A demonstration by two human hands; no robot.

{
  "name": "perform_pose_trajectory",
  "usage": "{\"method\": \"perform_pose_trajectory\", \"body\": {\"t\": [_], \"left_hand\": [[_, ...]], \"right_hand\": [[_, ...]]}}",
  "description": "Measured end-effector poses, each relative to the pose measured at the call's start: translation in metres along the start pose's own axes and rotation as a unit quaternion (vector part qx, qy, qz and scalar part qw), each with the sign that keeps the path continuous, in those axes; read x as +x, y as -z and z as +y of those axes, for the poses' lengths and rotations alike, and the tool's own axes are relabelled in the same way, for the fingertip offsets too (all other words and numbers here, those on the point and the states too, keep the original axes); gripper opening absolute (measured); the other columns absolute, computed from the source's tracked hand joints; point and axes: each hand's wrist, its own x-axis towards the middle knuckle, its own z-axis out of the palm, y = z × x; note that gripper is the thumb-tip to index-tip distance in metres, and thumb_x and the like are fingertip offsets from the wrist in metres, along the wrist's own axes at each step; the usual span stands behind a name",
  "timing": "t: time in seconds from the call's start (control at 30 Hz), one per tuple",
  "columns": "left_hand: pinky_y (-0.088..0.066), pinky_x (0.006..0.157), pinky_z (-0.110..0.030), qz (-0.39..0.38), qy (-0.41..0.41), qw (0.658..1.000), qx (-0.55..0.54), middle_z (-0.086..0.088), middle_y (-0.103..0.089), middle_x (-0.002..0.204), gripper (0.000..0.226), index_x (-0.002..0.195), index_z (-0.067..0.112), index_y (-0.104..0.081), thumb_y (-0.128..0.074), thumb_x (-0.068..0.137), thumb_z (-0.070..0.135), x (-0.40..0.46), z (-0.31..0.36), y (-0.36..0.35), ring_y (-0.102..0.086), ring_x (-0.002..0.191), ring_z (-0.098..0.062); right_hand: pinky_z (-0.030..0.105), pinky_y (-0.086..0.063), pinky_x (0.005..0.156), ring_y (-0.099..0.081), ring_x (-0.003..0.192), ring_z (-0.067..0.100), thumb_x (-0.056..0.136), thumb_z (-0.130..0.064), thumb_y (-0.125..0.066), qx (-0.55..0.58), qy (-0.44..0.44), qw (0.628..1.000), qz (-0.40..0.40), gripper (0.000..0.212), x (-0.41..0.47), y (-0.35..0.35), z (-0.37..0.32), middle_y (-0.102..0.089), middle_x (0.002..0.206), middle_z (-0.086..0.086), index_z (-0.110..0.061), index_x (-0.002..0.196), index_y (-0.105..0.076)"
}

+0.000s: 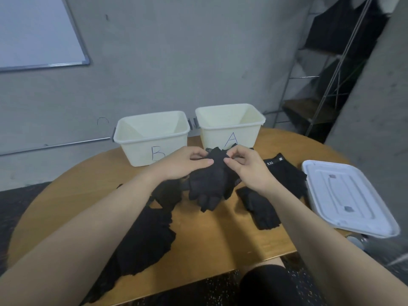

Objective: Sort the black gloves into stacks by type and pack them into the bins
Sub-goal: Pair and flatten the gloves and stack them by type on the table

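Both my arms are stretched forward, left hand (187,163) and right hand (247,166) close together, fingertips pinching, thumbs nearly facing each other.

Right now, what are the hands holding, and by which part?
Both hands, left hand and right hand, pinch one black glove at its cuff edge, with the glove's fingers hanging toward the table. Nothing else is held.
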Motion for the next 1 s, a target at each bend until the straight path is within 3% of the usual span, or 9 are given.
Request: {"method": "perform_pose_trajectory", "body": {"t": [0.1, 0.2, 0.4, 0.5, 0.6, 0.67, 0.8, 0.93, 1.0], "left_hand": [[-0.056, 0.095, -0.029, 0.012, -0.022, 1.000, -0.011, 0.010, -0.078, 0.108, 0.015, 0.109, 0.017, -0.075, -0.071, 0.098, 0.027, -0.001, 0.007, -0.009, -0.072, 0.101, -0.001], [-0.057, 0.087, -0.036, 0.024, -0.022, 0.999, -0.016, 0.001, -0.079, 0.098, 0.017, 0.098, 0.007, -0.071, -0.070, 0.099, 0.023, -0.006, 0.012, -0.014, -0.075, 0.093, -0.016], [-0.052, 0.098, -0.057, 0.008, -0.005, 0.999, -0.044, -0.016, -0.076, 0.104, 0.026, 0.102, -0.002, -0.063, -0.068, 0.100, 0.024, -0.019, 0.001, -0.019, -0.072, 0.101, -0.039], [-0.052, 0.091, -0.050, 0.013, 0.003, 0.999, -0.032, -0.026, -0.070, 0.105, 0.027, 0.099, -0.005, -0.060, -0.068, 0.100, 0.021, -0.025, -0.004, -0.018, -0.068, 0.089, -0.028], [-0.052, 0.085, -0.042, 0.084, 0.006, 0.996, -0.041, -0.014, -0.074, 0.094, 0.020, 0.092, 0.005, -0.063, -0.066, 0.101, 0.022, -0.028, -0.002, -0.006, -0.068, 0.085, -0.018], [-0.054, 0.087, -0.044, 0.117, 0.018, 0.990, -0.072, -0.007, -0.078, 0.096, 0.016, 0.097, 0.007, -0.066, -0.066, 0.101, 0.023, -0.031, 0.001, 0.005, -0.072, 0.087, -0.020], [-0.054, 0.094, -0.058, 0.137, 0.036, 0.981, -0.129, -0.018, -0.077, 0.104, 0.026, 0.110, -0.004, -0.064, -0.067, 0.100, 0.020, -0.036, 0.008, 0.007, -0.073, 0.093, -0.033], [-0.055, 0.095, -0.049, 0.143, 0.037, 0.975, -0.166, -0.014, -0.078, 0.104, 0.026, 0.113, -0.004, -0.065, -0.067, 0.100, 0.020, -0.035, 0.019, -0.009, -0.075, 0.093, -0.029], [-0.056, 0.094, -0.044, 0.145, 0.035, 0.973, -0.177, -0.012, -0.079, 0.103, 0.024, 0.111, -0.002, -0.067, -0.068, 0.100, 0.020, -0.033, 0.023, -0.017, -0.076, 0.094, -0.027]], "right_hand": [[0.033, -0.057, 0.084, -0.072, 0.097, 0.024, 0.099, -0.015, -0.065, 0.019, 0.001, 1.000, -0.003, 0.008, -0.006, 0.003, -0.001, -0.072, 0.100, 0.005, -0.014, 0.092, -0.064], [0.030, -0.053, 0.090, -0.070, 0.102, 0.017, 0.099, -0.020, -0.067, 0.041, 0.002, 0.999, -0.006, 0.001, -0.015, 0.006, 0.003, -0.073, 0.104, 0.003, -0.019, 0.098, -0.067], [0.031, -0.053, 0.102, -0.069, 0.116, 0.015, 0.096, -0.013, -0.072, 0.089, -0.054, 0.984, -0.144, 0.035, -0.036, 0.012, 0.016, -0.075, 0.120, 0.000, -0.017, 0.129, -0.063], [0.039, -0.053, 0.105, -0.070, 0.112, 0.018, 0.095, -0.007, -0.071, 0.013, -0.036, 0.984, -0.172, 0.020, -0.039, 0.007, 0.032, -0.077, 0.113, 0.001, -0.014, 0.113, -0.073], [0.042, -0.054, 0.102, -0.072, 0.097, 0.009, 0.093, -0.009, -0.073, -0.062, -0.042, 0.989, -0.127, 0.020, -0.044, 0.007, 0.049, -0.077, 0.094, -0.008, -0.028, 0.088, -0.076], [0.036, -0.055, 0.099, -0.071, 0.096, 0.005, 0.093, -0.010, -0.073, -0.066, -0.046, 0.991, -0.110, 0.023, -0.048, 0.010, 0.058, -0.076, 0.093, -0.010, -0.032, 0.088, -0.075], [0.033, -0.056, 0.099, -0.071, 0.096, 0.005, 0.093, -0.010, -0.074, -0.050, -0.058, 0.991, -0.108, 0.016, -0.055, 0.010, 0.063, -0.076, 0.096, -0.008, -0.026, 0.090, -0.075], [0.037, -0.053, 0.102, -0.068, 0.104, 0.005, 0.091, -0.017, -0.076, -0.090, -0.055, 0.987, -0.117, 0.012, -0.061, 0.009, 0.066, -0.074, 0.102, -0.012, -0.027, 0.094, -0.073], [0.038, -0.054, 0.098, -0.065, 0.103, 0.005, 0.091, -0.021, -0.076, -0.178, -0.012, 0.976, -0.127, 0.012, -0.073, 0.008, 0.067, -0.068, 0.103, -0.016, -0.029, 0.099, -0.071]]}}
